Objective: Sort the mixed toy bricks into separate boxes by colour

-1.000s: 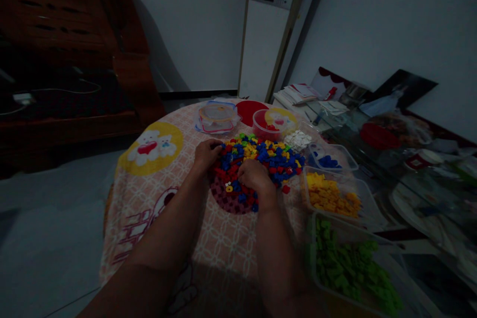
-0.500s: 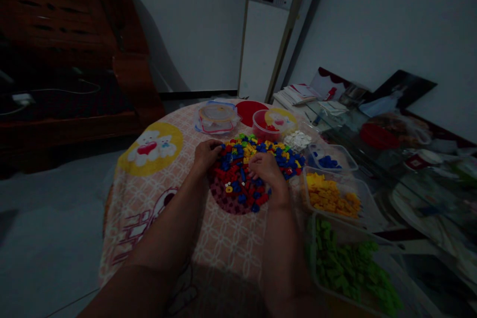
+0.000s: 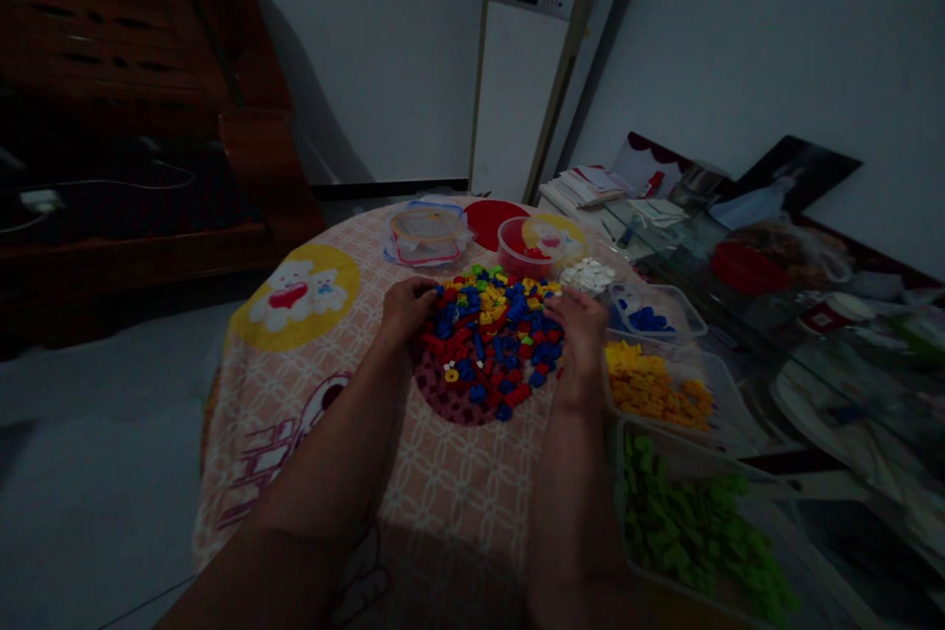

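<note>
A mixed pile of toy building bricks [image 3: 491, 320] in red, blue, yellow and some green lies on a round reddish patch of the tablecloth. At the pile's left edge rests my left hand [image 3: 406, 310], its fingers curled together beside blue and red bricks. My right hand [image 3: 582, 325] is over the right edge of the pile, in front of the white bricks [image 3: 587, 274], with thumb and fingertips drawn close together. The dim light hides what, if anything, either hand holds.
Along the right stand clear tubs of blue bricks [image 3: 650, 319], yellow bricks [image 3: 654, 389] and green bricks [image 3: 694, 522]. Behind the pile are a round tub [image 3: 523, 251] with red bricks and stacked lids [image 3: 426, 234]. A cluttered glass table [image 3: 738, 305] adjoins on the right.
My right hand has moved right, from the middle of the pile to its right edge near the tubs. My left hand stays almost in place.
</note>
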A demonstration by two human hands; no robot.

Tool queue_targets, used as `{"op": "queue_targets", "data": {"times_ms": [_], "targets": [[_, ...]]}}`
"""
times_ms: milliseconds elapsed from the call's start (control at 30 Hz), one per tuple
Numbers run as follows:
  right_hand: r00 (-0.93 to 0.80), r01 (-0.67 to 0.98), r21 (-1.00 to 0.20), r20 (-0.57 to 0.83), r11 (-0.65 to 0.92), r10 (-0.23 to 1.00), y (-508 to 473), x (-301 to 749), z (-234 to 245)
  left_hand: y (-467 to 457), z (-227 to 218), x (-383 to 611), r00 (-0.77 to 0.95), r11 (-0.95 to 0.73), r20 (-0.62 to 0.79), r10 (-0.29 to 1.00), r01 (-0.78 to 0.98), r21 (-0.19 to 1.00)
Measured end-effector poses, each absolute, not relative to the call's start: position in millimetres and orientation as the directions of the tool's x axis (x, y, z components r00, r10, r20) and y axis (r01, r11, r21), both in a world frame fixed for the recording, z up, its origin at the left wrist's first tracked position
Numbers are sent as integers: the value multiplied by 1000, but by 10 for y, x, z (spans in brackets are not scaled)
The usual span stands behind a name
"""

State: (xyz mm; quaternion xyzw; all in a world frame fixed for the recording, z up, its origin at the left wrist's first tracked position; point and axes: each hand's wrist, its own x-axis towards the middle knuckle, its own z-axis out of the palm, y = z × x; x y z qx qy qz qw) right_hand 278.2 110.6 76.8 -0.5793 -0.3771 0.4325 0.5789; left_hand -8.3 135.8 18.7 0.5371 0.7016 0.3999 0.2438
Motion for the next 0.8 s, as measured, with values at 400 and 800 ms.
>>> {"op": "queue_targets", "data": {"times_ms": [400, 800], "targets": [[470, -130, -991, -23, 43, 882, 1118, 2837, 707, 1347, 218, -67, -302, 96, 89, 949, 547, 831], [-534, 267, -954, -263, -135, 804, 752, 1983, 948, 1371, 185, -88, -298, 99, 87, 951, 556, 826]]}}
